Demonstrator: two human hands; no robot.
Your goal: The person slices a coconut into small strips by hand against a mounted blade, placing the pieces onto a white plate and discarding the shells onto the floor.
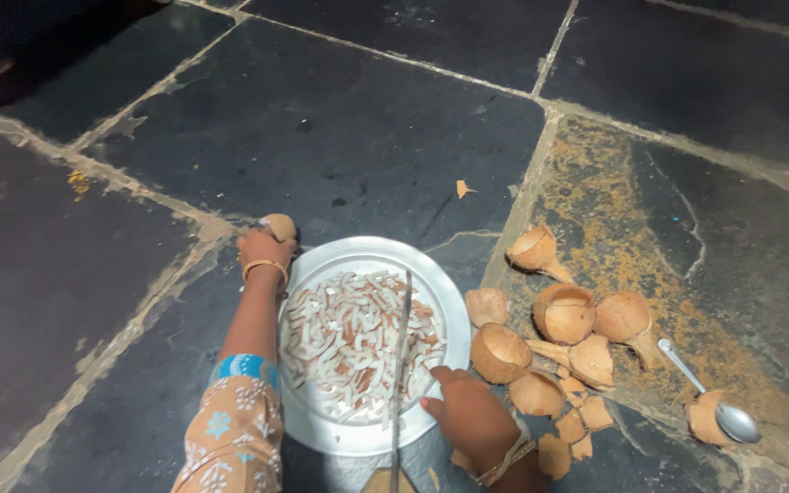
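My left hand (pixel 265 246) is stretched out past the far rim of the plate (pixel 321 429), fingers curled around a small brown piece of coconut (pixel 278 225) that I hold against the stone floor (pixel 340 137). A gold bangle (pixel 265 267) sits on that wrist, and my patterned sleeve (pixel 230 429) runs down the forearm.

My right hand (pixel 469 413) rests low at the near right edge of the plate, fingers loosely bent and pointing in toward the blade (pixel 401 356) — I cannot tell whether they grip anything, as the hand shows only its back. The blade is a long thin upright strip that rises from a wooden base (pixel 389 481) at the bottom edge and crosses over the plate.

The plate is round and silver, lying flat on the floor between my arms, and heaped with thin white coconut slices (pixel 349 342), many with a brown skin edge.

To the right lie empty shells (pixel 563 313) — several half cups, mouths up or tilted, close together, with flat broken shards (pixel 577 422) just beside my right wrist. Farther right a metal spoon (pixel 714 397) lies on the floor, its bowl touching one more shell piece (pixel 705 418). A small chip (pixel 463 189) lies alone beyond the plate.
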